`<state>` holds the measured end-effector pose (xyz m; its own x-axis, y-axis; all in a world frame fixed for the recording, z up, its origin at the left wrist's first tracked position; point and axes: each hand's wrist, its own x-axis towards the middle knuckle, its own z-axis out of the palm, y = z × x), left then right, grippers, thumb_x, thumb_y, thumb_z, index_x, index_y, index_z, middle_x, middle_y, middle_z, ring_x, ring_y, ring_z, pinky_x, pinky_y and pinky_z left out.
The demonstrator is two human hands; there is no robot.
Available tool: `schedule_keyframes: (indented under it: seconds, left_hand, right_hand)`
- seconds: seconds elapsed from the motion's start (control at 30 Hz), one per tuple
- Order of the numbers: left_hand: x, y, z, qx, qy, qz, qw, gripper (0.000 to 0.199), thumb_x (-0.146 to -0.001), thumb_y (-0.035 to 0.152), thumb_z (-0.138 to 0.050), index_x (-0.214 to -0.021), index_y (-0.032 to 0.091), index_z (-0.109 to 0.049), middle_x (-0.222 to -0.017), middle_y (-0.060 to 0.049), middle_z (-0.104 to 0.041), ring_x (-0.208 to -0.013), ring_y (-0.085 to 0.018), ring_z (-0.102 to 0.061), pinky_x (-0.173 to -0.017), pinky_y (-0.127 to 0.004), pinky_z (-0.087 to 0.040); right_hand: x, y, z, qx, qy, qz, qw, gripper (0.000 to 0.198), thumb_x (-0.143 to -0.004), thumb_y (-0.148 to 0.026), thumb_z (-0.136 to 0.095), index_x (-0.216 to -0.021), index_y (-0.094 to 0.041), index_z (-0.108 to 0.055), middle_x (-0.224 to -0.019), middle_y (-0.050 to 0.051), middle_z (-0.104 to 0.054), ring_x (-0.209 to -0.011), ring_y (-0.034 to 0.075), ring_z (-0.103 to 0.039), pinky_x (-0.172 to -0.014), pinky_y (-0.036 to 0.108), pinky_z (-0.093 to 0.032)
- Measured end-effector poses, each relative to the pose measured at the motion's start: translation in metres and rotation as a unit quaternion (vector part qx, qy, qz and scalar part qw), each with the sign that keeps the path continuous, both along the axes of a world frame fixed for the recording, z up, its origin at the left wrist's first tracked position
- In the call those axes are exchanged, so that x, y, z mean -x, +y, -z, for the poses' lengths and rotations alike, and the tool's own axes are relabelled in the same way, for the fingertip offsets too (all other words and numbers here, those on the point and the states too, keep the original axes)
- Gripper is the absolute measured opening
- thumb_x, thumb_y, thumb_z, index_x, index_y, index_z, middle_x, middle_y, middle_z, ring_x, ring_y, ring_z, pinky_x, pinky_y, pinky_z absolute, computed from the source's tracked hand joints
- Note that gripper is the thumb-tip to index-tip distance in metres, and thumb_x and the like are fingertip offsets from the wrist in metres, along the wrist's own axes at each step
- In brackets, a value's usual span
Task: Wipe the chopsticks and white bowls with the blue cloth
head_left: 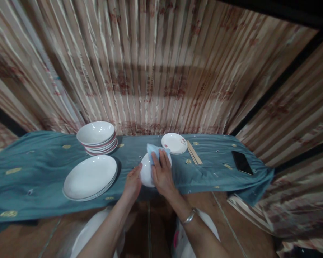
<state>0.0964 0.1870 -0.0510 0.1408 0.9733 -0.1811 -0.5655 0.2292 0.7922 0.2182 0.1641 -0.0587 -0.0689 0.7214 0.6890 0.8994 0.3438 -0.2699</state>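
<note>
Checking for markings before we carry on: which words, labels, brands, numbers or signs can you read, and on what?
No text can be read.
Curtain: small marks amid the print, too blurred to tell if they are writing.
Small plate: red floral print, no lettering visible.
Dark phone-like slab, white dish, blue cloth: no lettering visible.
</note>
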Motion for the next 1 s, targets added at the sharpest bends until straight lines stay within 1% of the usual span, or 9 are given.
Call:
schedule_keyframes:
  seconds: [0.07,0.17,0.27,0.4,0.53,0.63,0.73,0.8,1.0]
  left_hand:
    - [0.002,0.002,0.003,-0.006,-0.005,-0.011,1.000,0.027,-0.059,0.035,-0.076,-0.075,0.014,-0.069,-0.083,-0.008,-0.074,-0.097,-0.025,-0.064,-0.091,-0.036,-0.044]
    - [0.003,0.003,0.005,-0.017,-0.005,-0.022,1.000,0.022,-0.060,0.031,-0.076,-0.073,0.014,-0.069,-0.083,-0.008,-0.074,-0.097,-0.025,-0.064,-0.092,-0.035,-0.044]
    - [0.001,0.001,0.000,-0.008,-0.013,-0.010,1.000,0.027,-0.060,0.034,-0.077,-0.075,0.013,-0.070,-0.082,-0.010,-0.074,-0.096,-0.027,-0.065,-0.089,-0.037,-0.047]
    - [-0.002,-0.002,-0.006,0.003,-0.025,-0.005,1.000,0.035,-0.057,0.037,-0.079,-0.078,0.011,-0.071,-0.082,-0.012,-0.074,-0.096,-0.029,-0.065,-0.087,-0.040,-0.048]
    - [0.000,-0.001,-0.003,0.017,-0.040,-0.024,0.999,0.037,-0.055,0.039,-0.081,-0.077,0.010,-0.070,-0.082,-0.013,-0.074,-0.099,-0.030,-0.065,-0.090,-0.041,-0.047]
    - [0.004,0.001,0.002,0.034,-0.054,-0.030,0.997,0.037,-0.056,0.037,-0.081,-0.078,0.010,-0.070,-0.084,-0.013,-0.074,-0.102,-0.030,-0.064,-0.092,-0.041,-0.047]
    - [0.008,0.003,0.007,0.051,-0.065,-0.035,0.996,0.032,-0.062,0.034,-0.078,-0.081,0.010,-0.069,-0.084,-0.012,-0.074,-0.103,-0.029,-0.063,-0.093,-0.040,-0.047]
    - [0.010,0.004,0.010,0.070,-0.070,-0.037,0.994,0.026,-0.067,0.031,-0.074,-0.082,0.010,-0.069,-0.084,-0.012,-0.074,-0.103,-0.028,-0.063,-0.092,-0.040,-0.048]
    - [0.012,0.006,0.015,0.109,-0.076,-0.043,0.990,0.017,-0.078,0.025,-0.064,-0.083,0.009,-0.068,-0.086,-0.013,-0.073,-0.103,-0.026,-0.064,-0.091,-0.036,-0.049]
  right_hand:
    - [0.012,-0.005,0.001,0.004,-0.039,-0.018,0.999,0.048,-0.092,-0.018,-0.039,-0.140,-0.016,-0.038,-0.152,0.016,-0.025,-0.143,0.029,-0.012,-0.109,0.050,-0.030]
    - [0.018,-0.008,0.000,0.023,-0.071,-0.018,0.997,0.049,-0.091,-0.018,-0.043,-0.139,-0.022,-0.040,-0.151,0.013,-0.029,-0.142,0.028,-0.015,-0.109,0.053,-0.026]
    - [0.010,-0.002,-0.005,0.046,-0.048,0.021,0.998,0.050,-0.092,-0.022,-0.043,-0.141,-0.023,-0.037,-0.151,0.013,-0.028,-0.142,0.028,-0.017,-0.109,0.056,-0.022]
    - [-0.007,0.010,-0.003,0.054,0.020,0.056,0.997,0.051,-0.095,-0.025,-0.034,-0.145,-0.019,-0.028,-0.152,0.016,-0.023,-0.141,0.029,-0.019,-0.107,0.056,-0.028]
    - [-0.020,0.018,0.014,0.054,0.078,0.038,0.995,0.052,-0.097,-0.028,-0.028,-0.147,-0.017,-0.021,-0.153,0.016,-0.021,-0.141,0.028,-0.020,-0.107,0.055,-0.030]
    - [-0.025,0.019,0.033,0.081,0.114,0.030,0.990,0.054,-0.097,-0.033,-0.026,-0.147,-0.015,-0.019,-0.152,0.017,-0.023,-0.141,0.027,-0.019,-0.109,0.052,-0.030]
    - [-0.028,0.016,0.052,0.105,0.140,0.032,0.984,0.056,-0.097,-0.036,-0.026,-0.148,-0.016,-0.017,-0.149,0.016,-0.030,-0.140,0.026,-0.023,-0.108,0.051,-0.033]
    - [-0.027,0.011,0.062,0.115,0.150,0.036,0.981,0.056,-0.097,-0.038,-0.026,-0.148,-0.016,-0.017,-0.149,0.017,-0.030,-0.139,0.027,-0.025,-0.106,0.051,-0.035]
    - [-0.020,-0.009,0.077,0.129,0.142,0.042,0.980,0.058,-0.097,-0.036,-0.028,-0.149,-0.014,-0.014,-0.149,0.019,-0.029,-0.138,0.030,-0.028,-0.103,0.054,-0.038]
